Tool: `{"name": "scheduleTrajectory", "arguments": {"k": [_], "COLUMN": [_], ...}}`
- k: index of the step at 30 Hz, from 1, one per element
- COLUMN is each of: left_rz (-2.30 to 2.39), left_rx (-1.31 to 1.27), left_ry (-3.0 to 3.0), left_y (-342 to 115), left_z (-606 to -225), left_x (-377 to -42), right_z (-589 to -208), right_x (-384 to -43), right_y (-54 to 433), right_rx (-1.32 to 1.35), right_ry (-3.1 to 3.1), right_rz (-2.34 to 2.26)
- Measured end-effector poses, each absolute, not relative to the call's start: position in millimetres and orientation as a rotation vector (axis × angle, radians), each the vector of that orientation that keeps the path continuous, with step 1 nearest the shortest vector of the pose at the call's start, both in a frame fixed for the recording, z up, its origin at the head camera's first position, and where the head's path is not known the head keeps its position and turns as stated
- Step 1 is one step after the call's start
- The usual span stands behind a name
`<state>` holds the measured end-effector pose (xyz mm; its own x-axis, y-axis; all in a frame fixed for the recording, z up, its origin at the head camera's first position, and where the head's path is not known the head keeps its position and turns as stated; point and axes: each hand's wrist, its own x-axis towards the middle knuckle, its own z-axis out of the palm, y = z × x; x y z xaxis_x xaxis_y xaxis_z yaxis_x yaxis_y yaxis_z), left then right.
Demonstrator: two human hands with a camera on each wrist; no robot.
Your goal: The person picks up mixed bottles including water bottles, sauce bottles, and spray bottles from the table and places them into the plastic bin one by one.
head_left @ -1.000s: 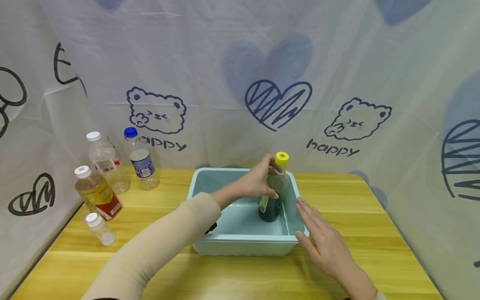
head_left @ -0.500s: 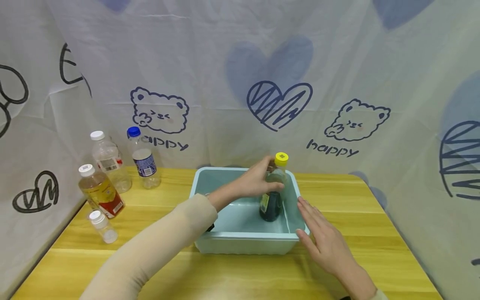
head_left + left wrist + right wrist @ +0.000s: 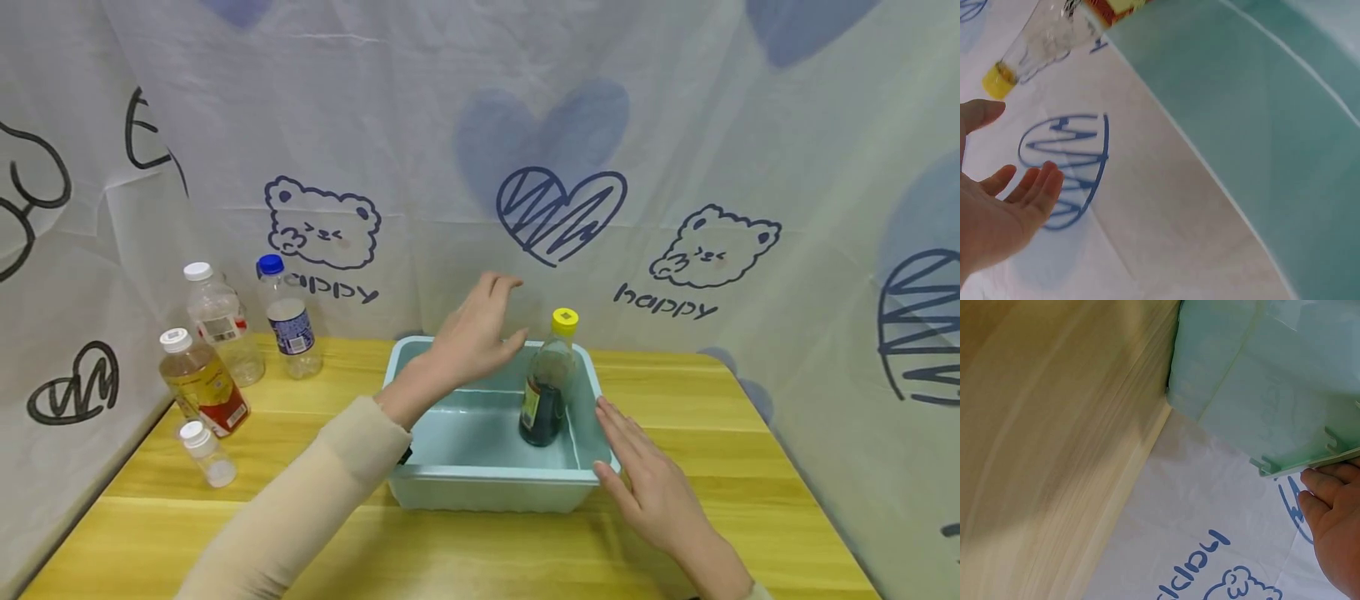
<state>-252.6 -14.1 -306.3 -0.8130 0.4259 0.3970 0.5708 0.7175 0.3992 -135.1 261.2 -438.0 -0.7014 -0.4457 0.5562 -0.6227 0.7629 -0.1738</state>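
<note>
A glass bottle (image 3: 546,392) with a yellow cap and dark liquid stands tilted slightly in the right part of a light teal plastic bin (image 3: 502,475). My left hand (image 3: 476,333) hovers over the bin to the left of the bottle, fingers apart and holding nothing. The left wrist view has the yellow cap (image 3: 999,80) just beyond the spread left hand (image 3: 1010,206). My right hand (image 3: 652,479) rests its straight fingers against the bin's right rim; in the right wrist view the fingers (image 3: 1322,487) touch that rim from outside.
At the left of the wooden table (image 3: 750,467) stand a blue-capped bottle (image 3: 291,325), a clear white-capped bottle (image 3: 225,325), a bottle of amber liquid (image 3: 204,383) and a small vial (image 3: 208,454). Something black (image 3: 406,456) shows at the bin's left. A printed cloth (image 3: 435,167) hangs behind.
My left hand has let go of the yellow-capped bottle and moved left and up from it. The bottle stays in the bin. The right hand keeps its place at the rim.
</note>
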Motion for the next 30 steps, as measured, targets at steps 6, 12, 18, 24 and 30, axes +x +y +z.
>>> {"name": "scheduleTrajectory", "arguments": {"k": [6, 12, 18, 24, 30], "left_rz": [-0.545, -0.517, -0.564, -0.57, -0.591], "left_rx": [-0.699, -0.659, -0.609, -0.555, -0.485], "left_ry": [-2.451, -2.267, -2.163, -2.075, -2.053], "left_y": [-31, -46, -59, -76, -94], "left_z": [-300, -293, -284, -274, -271], "left_x": [-250, -247, -242, -234, -221], "right_z": [-437, -437, -437, -437, -437], "right_x": [-133, -133, -134, -134, -133], "right_y": [261, 261, 261, 261, 261], "right_rx": [0.791, 0.786, 0.783, 0.787, 0.78], "right_ry": [-2.485, -2.491, -2.504, -2.497, -2.501], "right_rz": [0.489, 0.485, 0.494, 0.507, 0.526]}}
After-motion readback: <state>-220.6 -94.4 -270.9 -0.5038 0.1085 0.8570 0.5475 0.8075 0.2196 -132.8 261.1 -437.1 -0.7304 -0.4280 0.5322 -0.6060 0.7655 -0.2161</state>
